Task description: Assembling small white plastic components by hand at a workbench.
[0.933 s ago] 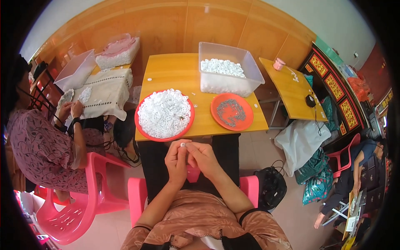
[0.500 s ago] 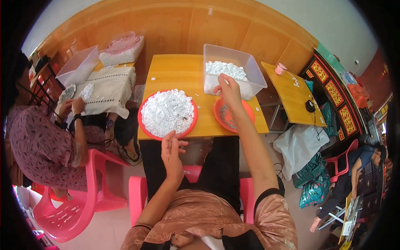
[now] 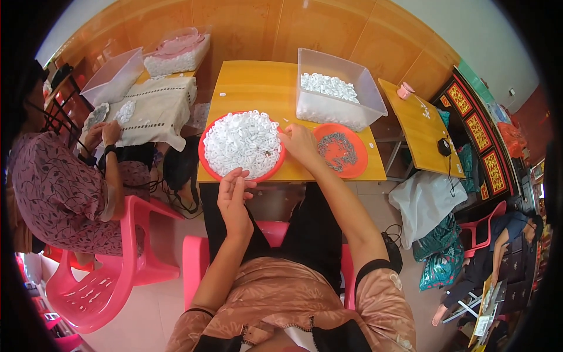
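Observation:
A red round bowl (image 3: 203, 162) near the table's front edge is heaped with small white ring-like plastic pieces (image 3: 241, 144). My left hand (image 3: 236, 205) is at the bowl's near rim, palm turned up and fingers curled together; anything in them is too small to make out. At the bowl's right rim, my right hand (image 3: 300, 144) has its fingertips pinched beside the white pieces, and what they hold is hidden. Just right of that hand lies an orange-red plate (image 3: 359, 154) with small grey metal pieces (image 3: 338, 151) scattered on it.
Behind the plate stands a clear plastic bin (image 3: 372, 97) partly filled with white pieces. A second wooden table (image 3: 419, 132) is at the right. At the left, a person (image 3: 70, 199) works at a cloth-covered table (image 3: 155, 108), beside a pink chair (image 3: 129, 264).
My right hand has moved left, from over the plate and in front of the bin to the bowl's right rim. The plate's grey pieces are now uncovered. My left hand stays near the bowl.

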The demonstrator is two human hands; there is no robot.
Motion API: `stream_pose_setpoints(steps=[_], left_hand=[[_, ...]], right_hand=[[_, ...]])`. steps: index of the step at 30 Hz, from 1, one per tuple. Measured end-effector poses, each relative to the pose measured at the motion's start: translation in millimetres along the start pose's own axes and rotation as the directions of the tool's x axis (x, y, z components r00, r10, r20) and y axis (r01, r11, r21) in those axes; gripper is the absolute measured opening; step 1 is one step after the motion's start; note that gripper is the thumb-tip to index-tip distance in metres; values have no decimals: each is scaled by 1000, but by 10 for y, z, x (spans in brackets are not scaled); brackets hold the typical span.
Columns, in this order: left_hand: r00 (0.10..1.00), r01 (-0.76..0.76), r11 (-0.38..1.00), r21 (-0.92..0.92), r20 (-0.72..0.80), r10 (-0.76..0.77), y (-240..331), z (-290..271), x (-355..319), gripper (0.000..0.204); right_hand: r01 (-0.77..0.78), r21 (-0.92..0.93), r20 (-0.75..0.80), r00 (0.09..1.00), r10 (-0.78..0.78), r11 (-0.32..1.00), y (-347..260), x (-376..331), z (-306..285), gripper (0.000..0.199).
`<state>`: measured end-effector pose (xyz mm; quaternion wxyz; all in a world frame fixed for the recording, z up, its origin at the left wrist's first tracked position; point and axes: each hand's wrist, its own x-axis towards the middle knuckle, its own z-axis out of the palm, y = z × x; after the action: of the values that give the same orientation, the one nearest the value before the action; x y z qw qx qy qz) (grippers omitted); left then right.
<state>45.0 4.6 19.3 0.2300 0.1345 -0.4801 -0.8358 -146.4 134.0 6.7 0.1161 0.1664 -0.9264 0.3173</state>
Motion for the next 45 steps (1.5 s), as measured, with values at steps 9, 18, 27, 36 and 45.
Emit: stream_pose_setpoints(steps=[9, 18, 27, 36, 45], left_hand=[[1000, -4, 1000, -11, 9, 4, 65, 13, -12, 22], [998, 25, 1000, 1, 51, -25, 11, 70, -89, 22], [999, 31, 999, 34, 34, -32, -15, 62, -95, 20], [987, 69, 997, 26, 142, -72, -156, 100, -178, 20], [921, 340, 933, 114, 161, -355, -349, 21, -107, 31]], right_hand=[[80, 35, -90, 993, -76, 996, 103, 179, -48, 17], [230, -365, 36, 972, -233, 902, 361, 33, 47, 15], [434, -506, 6, 866, -500, 746, 318, -628, 101, 11], [439, -355, 24, 887, -461, 825, 302, -632, 24, 9], [370, -236, -6, 924, -382, 899, 215, -830, -26, 9]])
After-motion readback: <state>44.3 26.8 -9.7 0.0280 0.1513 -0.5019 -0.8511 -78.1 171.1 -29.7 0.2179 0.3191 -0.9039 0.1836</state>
